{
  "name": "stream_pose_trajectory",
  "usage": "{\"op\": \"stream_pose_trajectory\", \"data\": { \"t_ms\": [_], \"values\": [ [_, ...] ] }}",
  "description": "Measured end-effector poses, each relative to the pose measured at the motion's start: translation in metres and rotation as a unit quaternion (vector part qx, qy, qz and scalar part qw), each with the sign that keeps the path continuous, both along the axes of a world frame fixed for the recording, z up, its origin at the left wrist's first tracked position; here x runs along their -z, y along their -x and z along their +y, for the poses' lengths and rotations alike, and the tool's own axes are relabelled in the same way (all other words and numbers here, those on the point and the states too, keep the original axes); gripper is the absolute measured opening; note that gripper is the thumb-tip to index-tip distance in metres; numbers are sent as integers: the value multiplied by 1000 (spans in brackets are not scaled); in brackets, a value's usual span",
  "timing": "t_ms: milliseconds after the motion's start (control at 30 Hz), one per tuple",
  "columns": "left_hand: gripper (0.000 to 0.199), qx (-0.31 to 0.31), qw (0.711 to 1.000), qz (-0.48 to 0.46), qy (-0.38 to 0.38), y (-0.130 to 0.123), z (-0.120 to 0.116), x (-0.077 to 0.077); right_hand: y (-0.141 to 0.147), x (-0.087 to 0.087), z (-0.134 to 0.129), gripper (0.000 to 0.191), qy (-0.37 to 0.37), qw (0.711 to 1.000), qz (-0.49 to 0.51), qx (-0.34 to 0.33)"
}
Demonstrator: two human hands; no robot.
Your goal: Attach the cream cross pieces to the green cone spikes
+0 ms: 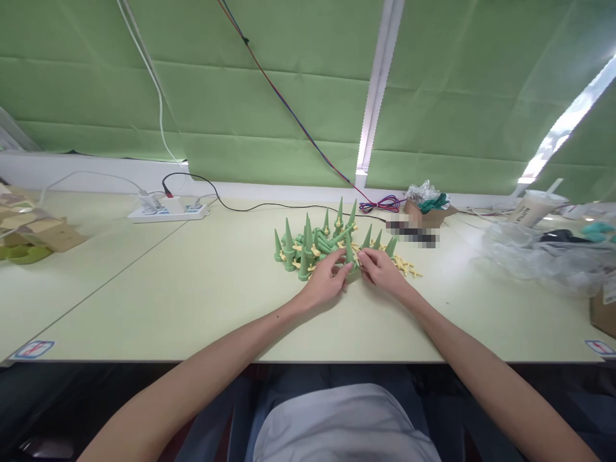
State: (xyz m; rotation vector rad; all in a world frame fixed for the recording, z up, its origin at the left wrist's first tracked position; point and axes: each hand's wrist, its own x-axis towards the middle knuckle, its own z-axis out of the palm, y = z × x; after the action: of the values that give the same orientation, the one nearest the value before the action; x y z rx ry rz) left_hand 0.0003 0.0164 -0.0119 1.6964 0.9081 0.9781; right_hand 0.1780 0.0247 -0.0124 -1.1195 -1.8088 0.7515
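Note:
In the head view my left hand point(328, 281) has its thumb and fingers closed about the lower part of an upright green cone-shaped piece point(349, 246). Just right of that cone, my right hand point(384, 272) is pinched shut; whatever its fingertips hold is too small and covered to name. Several more green cones point(307, 239) stand in a group to the left and behind, many with little yellow parts on their sides. Green rod-like pieces point(327, 242) lie heaped among them. Loose yellow branched pieces point(407, 265) are scattered beyond my right hand.
A white power strip point(168, 210) with plugs sits at the back left, its black cable point(269, 206) running behind the cones. Cardboard pieces point(43, 228) lie far left. At right are an open carton point(436, 217), a lidded cup point(536, 206) and clear plastic bags point(534, 260).

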Motion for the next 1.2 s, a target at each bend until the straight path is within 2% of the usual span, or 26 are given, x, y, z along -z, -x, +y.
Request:
{"op": "stream_pose_trajectory", "data": {
  "t_ms": [200, 400, 500, 600, 667, 767, 933, 1200],
  "values": [
    [40, -21, 998, 21, -55, 0, 0, -1, -2, 4, 5, 50, 12, 1000, 17, 1],
    [38, -47, 996, 35, -63, -1, -2, -4, 1, 1, 5, 48, -11, 997, 63, 35],
    [35, -46, 998, 18, -31, -1, 0, -3, 2, -2, 3, 45, -26, 993, 101, 57],
    [45, -15, 998, -28, 52, -3, 4, -1, 1, -3, 1, 41, -41, 991, 109, 63],
    [53, 7, 991, -63, 122, -5, 6, -2, 2, -5, -1, 39, -46, 994, 81, 50],
    [56, 19, 979, -102, 175, -6, 7, -4, 3, -7, -5, 35, -56, 998, 12, 20],
    [55, 34, 976, -105, 185, -4, 5, -7, 2, -7, -5, 31, -85, 995, -54, 15],
    [46, 55, 983, -80, 154, -3, 7, -1, -1, 0, -4, 33, -77, 995, -56, 18]
  ]
}}
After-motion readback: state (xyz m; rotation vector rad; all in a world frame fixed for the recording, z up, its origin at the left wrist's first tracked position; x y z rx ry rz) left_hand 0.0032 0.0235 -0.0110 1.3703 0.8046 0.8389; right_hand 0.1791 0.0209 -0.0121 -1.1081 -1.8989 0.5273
